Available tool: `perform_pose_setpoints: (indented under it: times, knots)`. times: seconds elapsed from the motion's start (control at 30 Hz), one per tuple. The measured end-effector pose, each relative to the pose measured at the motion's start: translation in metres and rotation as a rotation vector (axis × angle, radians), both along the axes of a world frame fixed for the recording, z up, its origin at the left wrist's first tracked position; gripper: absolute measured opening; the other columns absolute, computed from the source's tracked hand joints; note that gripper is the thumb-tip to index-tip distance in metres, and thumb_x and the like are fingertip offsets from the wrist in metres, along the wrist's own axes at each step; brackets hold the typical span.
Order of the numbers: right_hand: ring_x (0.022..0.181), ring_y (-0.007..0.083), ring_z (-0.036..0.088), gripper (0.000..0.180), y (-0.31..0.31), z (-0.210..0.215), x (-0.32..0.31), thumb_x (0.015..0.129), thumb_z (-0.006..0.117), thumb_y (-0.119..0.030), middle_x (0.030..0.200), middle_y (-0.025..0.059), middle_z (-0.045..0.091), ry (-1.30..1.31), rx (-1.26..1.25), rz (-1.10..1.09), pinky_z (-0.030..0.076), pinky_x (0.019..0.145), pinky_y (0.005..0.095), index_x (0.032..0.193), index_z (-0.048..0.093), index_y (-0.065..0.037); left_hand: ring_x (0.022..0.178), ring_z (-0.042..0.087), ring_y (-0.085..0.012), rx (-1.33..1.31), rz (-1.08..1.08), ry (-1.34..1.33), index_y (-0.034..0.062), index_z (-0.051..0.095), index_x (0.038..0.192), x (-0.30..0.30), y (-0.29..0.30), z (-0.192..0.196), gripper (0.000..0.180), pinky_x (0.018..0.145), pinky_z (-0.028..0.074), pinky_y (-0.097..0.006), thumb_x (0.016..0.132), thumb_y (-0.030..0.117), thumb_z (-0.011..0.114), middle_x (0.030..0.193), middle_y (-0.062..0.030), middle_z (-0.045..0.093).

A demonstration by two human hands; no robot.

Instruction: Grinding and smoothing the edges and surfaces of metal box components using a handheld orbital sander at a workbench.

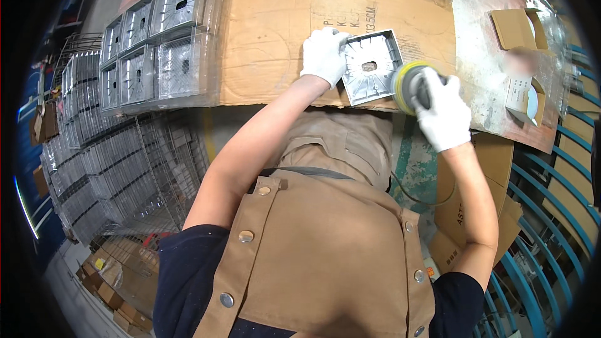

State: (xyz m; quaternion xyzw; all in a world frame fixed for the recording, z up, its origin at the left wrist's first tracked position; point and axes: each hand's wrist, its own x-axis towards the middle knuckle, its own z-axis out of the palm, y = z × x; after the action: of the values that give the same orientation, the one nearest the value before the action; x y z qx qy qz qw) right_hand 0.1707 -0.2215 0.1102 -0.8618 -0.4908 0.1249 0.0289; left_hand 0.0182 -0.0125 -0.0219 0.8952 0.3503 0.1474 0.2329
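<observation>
**A:** Why is the left hand (pixel 323 55) spread over the corner of that square metal plate (pixel 370 66)?

**B:** To pin it down. The gloved fingers are closed over the plate's left edge and press it flat onto the cardboard sheet (pixel 269 31) that covers the table (pixel 482 69). I judge the cardboard is there as a soft layer, so the metal does not scrape the table top.

**A:** And the right hand (pixel 442 116)?

**B:** Its grip is clamped round the body of a small sander (pixel 410 84), the yellow-rimmed round pad just left of the fingers. The pad meets the plate's right edge, opposite the holding hand, so I'd say the push of the tool is met by the left palm.

**A:** Where does the plate lie, then?

**B:** Between the two grips, touching both, with its central hole facing up.

**A:** What about the stacks further out?

**B:** Well left of the left hand stand bagged metal plates (pixel 159 44) of the same shape, side by side in clear wrapping. Beyond the right hand, small cardboard boxes (pixel 519 28) lie on the table's bare part.
</observation>
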Motion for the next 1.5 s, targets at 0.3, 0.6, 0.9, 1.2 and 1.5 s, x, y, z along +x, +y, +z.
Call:
perform_pose_setpoints:
  times: [0.3,0.6,0.9,1.2,1.5]
  knots:
    - [0.104,0.0421,0.066,0.08,-0.027,-0.005,0.027,0.076,0.083,-0.021,0.122,0.0206,0.055,-0.175,0.21,-0.159,0.056,0.088,0.0481,0.148,0.047,-0.021,0.105,0.063,-0.0338,0.039,-0.426,-0.116,0.0149,0.067,0.124,0.044,0.035,0.013,0.04,0.092,0.052,-0.042,0.085,0.023,0.072,0.111,-0.0135,0.067]
    - [0.094,0.0384,0.069,0.072,-0.026,0.003,-0.034,0.084,0.077,-0.028,0.123,0.0178,0.053,0.104,0.11,-0.073,0.058,0.079,0.0453,0.147,0.044,-0.023,0.103,0.063,-0.0342,0.0,-0.038,-0.043,0.0148,0.074,0.112,-0.001,0.003,0.007,0.027,0.092,0.052,-0.044,0.088,0.028,0.07,0.107,-0.0122,0.068]
    - [0.081,0.0425,0.067,0.066,0.013,-0.001,-0.085,0.079,0.067,-0.015,0.113,0.0279,0.05,0.196,-0.028,0.257,0.059,0.068,0.0478,0.142,0.048,-0.022,0.1,0.062,-0.0361,0.001,-0.028,0.014,0.0166,0.075,0.11,0.003,-0.001,0.003,0.024,0.089,0.052,-0.044,0.088,0.015,0.064,0.104,-0.0126,0.068]
    - [0.094,0.0453,0.066,0.054,0.0,0.004,-0.015,0.085,0.075,-0.024,0.118,0.0223,0.053,0.017,-0.014,-0.056,0.057,0.082,0.0494,0.133,0.053,-0.026,0.101,0.063,-0.0349,0.006,-0.029,0.038,0.0168,0.075,0.11,0.006,0.003,0.007,0.025,0.089,0.052,-0.044,0.088,0.015,0.065,0.104,-0.0118,0.069]
    - [0.124,0.0378,0.058,0.09,-0.023,-0.012,0.038,0.073,0.086,-0.025,0.134,0.0207,0.058,-0.005,0.267,-0.414,0.048,0.105,0.0456,0.15,0.042,-0.012,0.1,0.064,-0.0341,0.029,-0.069,-0.118,0.0131,0.07,0.12,0.004,-0.001,0.012,0.035,0.089,0.052,-0.044,0.086,0.022,0.07,0.106,-0.0132,0.068]
